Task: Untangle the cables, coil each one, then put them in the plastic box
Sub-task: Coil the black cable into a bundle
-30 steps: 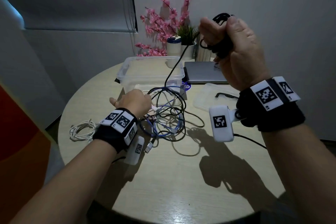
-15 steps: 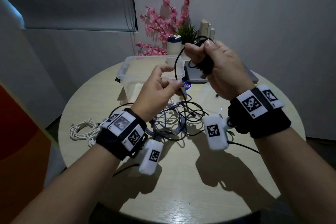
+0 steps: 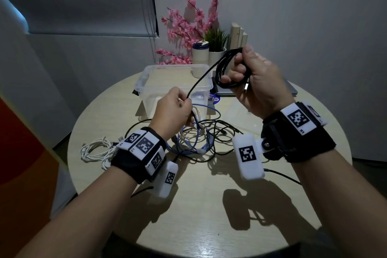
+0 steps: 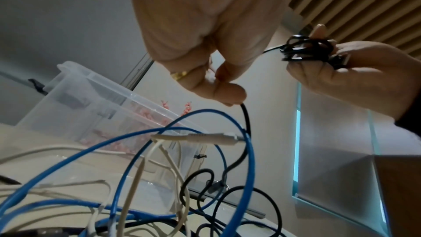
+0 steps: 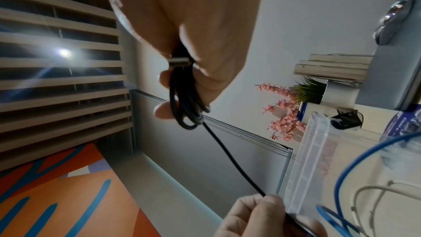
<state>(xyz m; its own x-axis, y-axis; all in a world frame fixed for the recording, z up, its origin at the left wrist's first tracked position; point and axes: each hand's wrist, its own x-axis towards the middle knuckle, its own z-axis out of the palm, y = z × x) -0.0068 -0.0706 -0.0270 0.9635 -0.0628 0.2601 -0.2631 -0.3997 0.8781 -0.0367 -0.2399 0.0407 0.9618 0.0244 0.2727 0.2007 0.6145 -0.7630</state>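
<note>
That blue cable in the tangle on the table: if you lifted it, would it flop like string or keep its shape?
Probably springy rather than limp: the blue cable stands in open arcs above the table, as the left wrist view shows. It likely drags others along, since white and black cables thread through its loops. It looks light, though its weight cannot be judged.

Black cable [image 3: 227, 71] partly coiled, raised at 1 o'clock. Blue, white, black cables [image 3: 199, 138] tangled mid-table. Clear plastic box [image 3: 146, 78] open at 12 o'clock.

A home office: round table [image 3: 209, 205], laptop [image 3: 291, 90], window blind [image 3: 83, 0].
</note>
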